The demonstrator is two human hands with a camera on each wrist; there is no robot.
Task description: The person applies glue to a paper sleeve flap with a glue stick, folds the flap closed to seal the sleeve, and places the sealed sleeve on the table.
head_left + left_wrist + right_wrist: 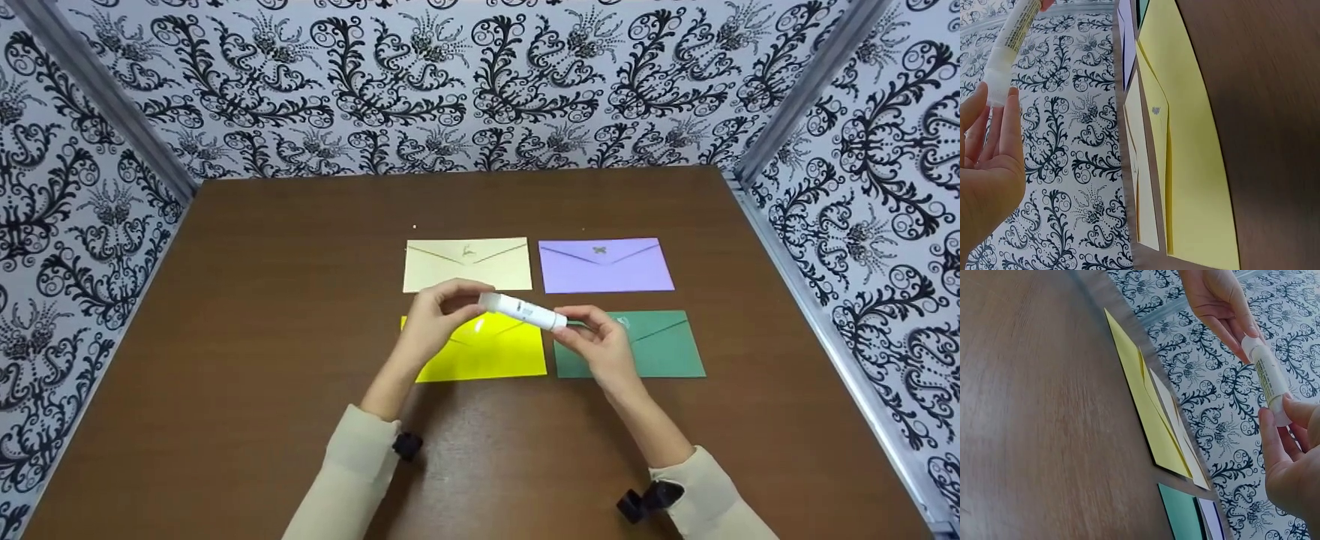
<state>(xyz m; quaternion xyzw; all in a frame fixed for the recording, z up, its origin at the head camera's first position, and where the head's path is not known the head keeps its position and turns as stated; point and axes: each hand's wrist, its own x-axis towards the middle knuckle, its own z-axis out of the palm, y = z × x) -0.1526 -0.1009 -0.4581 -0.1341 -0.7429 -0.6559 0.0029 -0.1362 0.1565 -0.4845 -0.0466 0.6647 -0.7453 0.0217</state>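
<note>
A white glue stick (pixel 523 311) is held up above the envelopes, slanting down to the right in the head view. My left hand (pixel 433 319) pinches its wider end between thumb and fingers. At the other end, the thumb and fingers of my right hand (pixel 604 349) grip the narrower white base. Small print runs along the barrel (pixel 1268 374) in the right wrist view. Below the hands lie a yellow envelope (pixel 487 360) and a green envelope (pixel 664 349), each partly covered. Behind them are a cream envelope (pixel 457 277) and a purple envelope (pixel 607 277).
The brown table (pixel 262 300) carries the envelopes in two rows. Patterned panels (pixel 450 82) stand at the back and both sides, with metal edging at the corners. Small pale specks dot the table behind the envelopes.
</note>
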